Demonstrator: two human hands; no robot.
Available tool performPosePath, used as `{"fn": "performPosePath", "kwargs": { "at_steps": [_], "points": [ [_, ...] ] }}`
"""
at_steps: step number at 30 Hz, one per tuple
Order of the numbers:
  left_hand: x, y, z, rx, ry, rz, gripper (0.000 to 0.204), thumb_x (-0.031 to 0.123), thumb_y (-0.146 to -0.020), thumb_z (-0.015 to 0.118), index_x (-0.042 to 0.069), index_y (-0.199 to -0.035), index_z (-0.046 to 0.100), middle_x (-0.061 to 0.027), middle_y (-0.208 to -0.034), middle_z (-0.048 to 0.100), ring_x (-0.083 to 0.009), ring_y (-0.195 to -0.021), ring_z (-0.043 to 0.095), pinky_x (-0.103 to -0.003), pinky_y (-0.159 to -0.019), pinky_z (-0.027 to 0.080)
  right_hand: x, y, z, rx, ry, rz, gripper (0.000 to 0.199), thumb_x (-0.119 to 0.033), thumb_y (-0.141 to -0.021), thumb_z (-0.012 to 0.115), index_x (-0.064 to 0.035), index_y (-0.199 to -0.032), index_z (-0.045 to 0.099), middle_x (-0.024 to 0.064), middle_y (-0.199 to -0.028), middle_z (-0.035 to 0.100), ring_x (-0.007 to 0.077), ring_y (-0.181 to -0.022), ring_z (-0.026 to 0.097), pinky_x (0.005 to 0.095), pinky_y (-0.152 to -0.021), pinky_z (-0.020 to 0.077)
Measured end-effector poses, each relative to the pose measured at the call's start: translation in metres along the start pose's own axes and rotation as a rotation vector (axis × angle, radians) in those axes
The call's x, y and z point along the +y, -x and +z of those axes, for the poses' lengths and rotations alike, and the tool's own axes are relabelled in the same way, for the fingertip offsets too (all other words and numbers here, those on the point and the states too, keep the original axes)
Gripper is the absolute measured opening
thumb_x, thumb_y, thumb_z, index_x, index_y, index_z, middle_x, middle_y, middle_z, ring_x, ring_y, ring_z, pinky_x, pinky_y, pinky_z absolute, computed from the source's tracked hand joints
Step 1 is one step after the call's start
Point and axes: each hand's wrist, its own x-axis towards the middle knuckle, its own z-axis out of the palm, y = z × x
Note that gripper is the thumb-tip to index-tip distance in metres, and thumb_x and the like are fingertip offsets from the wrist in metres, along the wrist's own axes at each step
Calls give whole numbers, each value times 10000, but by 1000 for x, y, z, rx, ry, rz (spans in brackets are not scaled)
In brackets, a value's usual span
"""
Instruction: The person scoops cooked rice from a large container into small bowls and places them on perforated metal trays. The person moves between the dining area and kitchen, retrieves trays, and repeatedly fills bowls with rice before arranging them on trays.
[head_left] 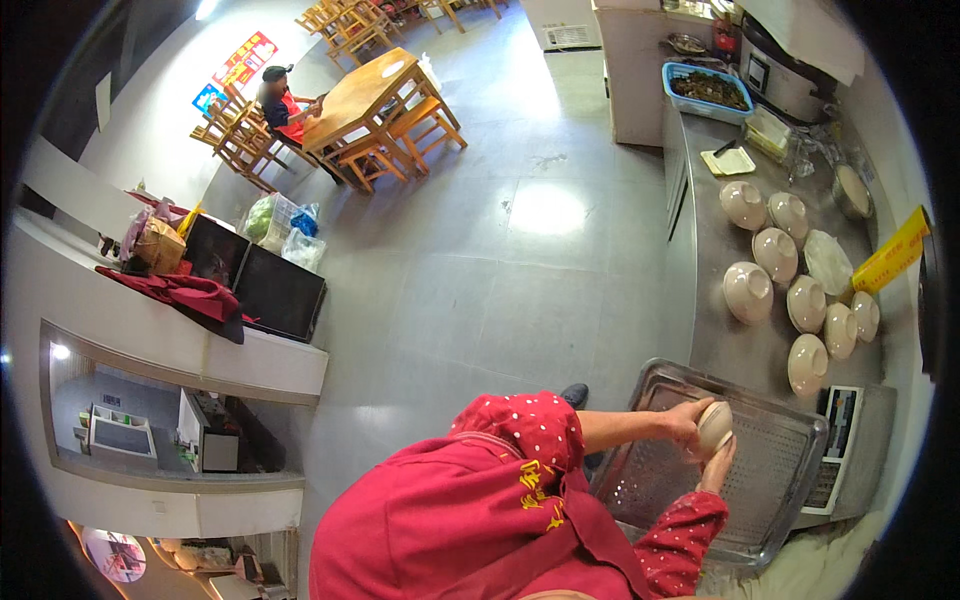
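Fingers of our left hand (690, 418) curl over a pale bowl (715, 425) while our right hand (716, 466) cups it from below (both sleeves red, dotted). We hold it above the perforated metal tray (790, 480); upturned bowls (780, 255) crowd the steel counter (715, 250) beyond.

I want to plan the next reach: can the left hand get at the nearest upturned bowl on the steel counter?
Probably not now: both hands hold a bowl over the tray.

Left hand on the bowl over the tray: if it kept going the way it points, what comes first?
Probably the upturned bowl nearest the tray; the left hand points that way along the steel counter, though depth is unclear.
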Motion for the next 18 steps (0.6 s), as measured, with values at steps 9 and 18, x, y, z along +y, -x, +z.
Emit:
{"fn": "performPosePath", "kwargs": {
  "at_steps": [9,18],
  "points": [
    [1,-11,25,93,-458,282,858,237,-592,897,-13,-1307,494,-159,-1093,663,-286,-1012,643,-393,-913,505,-22,35,-12,210,384,-419,511,-278,-853,702,10,-1253,566,264,-1147,636,382,-1059,630,439,-911,488],
    [15,1,42,208,-612,497,596,175,-654,830,9,-1158,559,-191,-909,660,-352,-873,647,-455,-797,520,-51,46,-15,10,124,-362,495,-140,-869,677,-33,-1333,542,151,-1277,624,229,-1165,601,359,-982,471]
  ]
}}
